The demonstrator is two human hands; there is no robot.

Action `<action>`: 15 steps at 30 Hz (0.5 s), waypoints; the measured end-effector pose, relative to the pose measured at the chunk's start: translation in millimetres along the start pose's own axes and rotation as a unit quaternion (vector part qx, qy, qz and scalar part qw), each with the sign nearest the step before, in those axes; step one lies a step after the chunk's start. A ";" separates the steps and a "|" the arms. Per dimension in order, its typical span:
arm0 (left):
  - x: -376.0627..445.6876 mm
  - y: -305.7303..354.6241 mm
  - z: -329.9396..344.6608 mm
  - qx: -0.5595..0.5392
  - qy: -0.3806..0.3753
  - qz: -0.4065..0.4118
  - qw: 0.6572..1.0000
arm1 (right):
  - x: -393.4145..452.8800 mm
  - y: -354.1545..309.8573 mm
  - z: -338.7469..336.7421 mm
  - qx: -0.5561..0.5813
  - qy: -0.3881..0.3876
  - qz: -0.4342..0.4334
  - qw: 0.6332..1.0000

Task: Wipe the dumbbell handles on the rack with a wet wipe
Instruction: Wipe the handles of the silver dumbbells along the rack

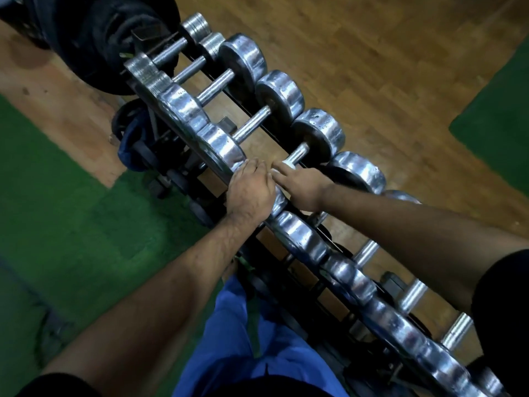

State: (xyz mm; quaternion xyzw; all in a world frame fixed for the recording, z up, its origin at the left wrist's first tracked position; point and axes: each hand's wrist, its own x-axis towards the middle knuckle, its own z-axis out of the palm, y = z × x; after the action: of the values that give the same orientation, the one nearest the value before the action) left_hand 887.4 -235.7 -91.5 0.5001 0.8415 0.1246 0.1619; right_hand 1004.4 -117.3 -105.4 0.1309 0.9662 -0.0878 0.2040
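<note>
A row of chrome dumbbells lies across a black rack (286,247) that runs from top left to bottom right. My right hand (303,184) grips the steel handle (297,154) of one middle dumbbell, with a white wet wipe (282,167) showing between its fingers and the bar. My left hand (252,193) rests over the near chrome head (279,202) of that same dumbbell, fingers curved onto it. The far head (317,133) of this dumbbell is in plain view.
More dumbbells with bare handles lie further up the rack (211,87) and nearer me (412,293). Black weight plates (94,38) stand at the top left. The floor is wood (386,53) with green mats (51,181). My blue trousers (243,339) are close to the rack.
</note>
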 end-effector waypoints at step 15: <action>4.7 8.6 22.1 0.005 0.058 -0.029 0.998 | 19.8 25.2 -22.9 -0.005 0.000 0.180 0.984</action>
State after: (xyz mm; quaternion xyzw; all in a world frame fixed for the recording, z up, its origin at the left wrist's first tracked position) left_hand 900.9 -226.5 -109.3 0.4679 0.8643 0.1444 0.1144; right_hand 985.7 -83.9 -95.9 0.3020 0.9272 -0.0449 0.2171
